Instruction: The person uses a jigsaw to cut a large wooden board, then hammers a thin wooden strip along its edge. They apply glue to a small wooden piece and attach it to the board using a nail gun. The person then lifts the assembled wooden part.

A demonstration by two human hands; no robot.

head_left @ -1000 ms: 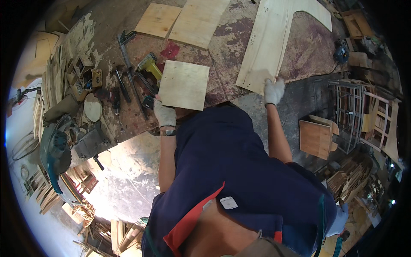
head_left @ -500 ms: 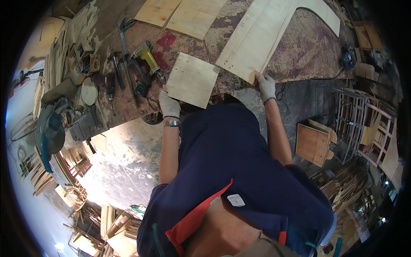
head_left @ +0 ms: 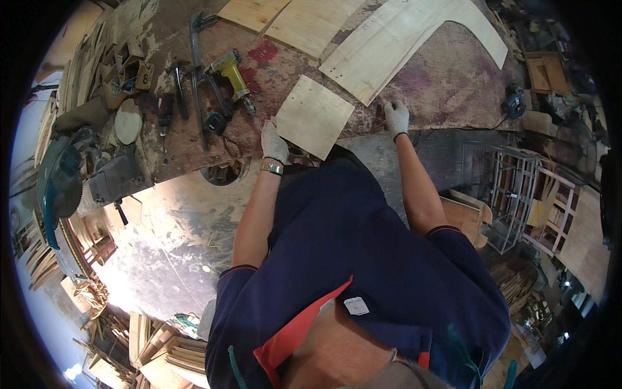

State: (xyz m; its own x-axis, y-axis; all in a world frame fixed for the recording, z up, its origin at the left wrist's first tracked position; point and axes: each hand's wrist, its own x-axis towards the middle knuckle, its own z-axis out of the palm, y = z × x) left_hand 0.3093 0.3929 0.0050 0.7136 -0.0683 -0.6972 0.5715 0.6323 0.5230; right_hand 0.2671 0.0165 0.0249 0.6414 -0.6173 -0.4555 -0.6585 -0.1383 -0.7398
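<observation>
My left hand (head_left: 275, 144), in a pale knit glove, grips the left edge of a square piece of thin plywood (head_left: 315, 117). The square lies turned at an angle at the front of the worn workbench (head_left: 447, 104), its near corner jutting past the edge. At the bench's front edge rests my right hand (head_left: 396, 119), also gloved, with its fingers curled in and nothing visible in them. Just left of it, apart from the hand, is the near corner of a large L-shaped plywood panel (head_left: 382, 55).
Left of the square lie a yellow air nailer (head_left: 233, 74), a tape measure (head_left: 215, 123), a hammer (head_left: 179, 87), a clamp (head_left: 196, 58) and a drill (head_left: 164, 113). Two more plywood sheets (head_left: 311, 26) sit at the back. A circular saw (head_left: 59, 175) stands far left.
My right hand has let go of the large panel's corner and moved slightly left onto the bench edge. My left hand has shifted right, and the plywood square has moved right and turned.
</observation>
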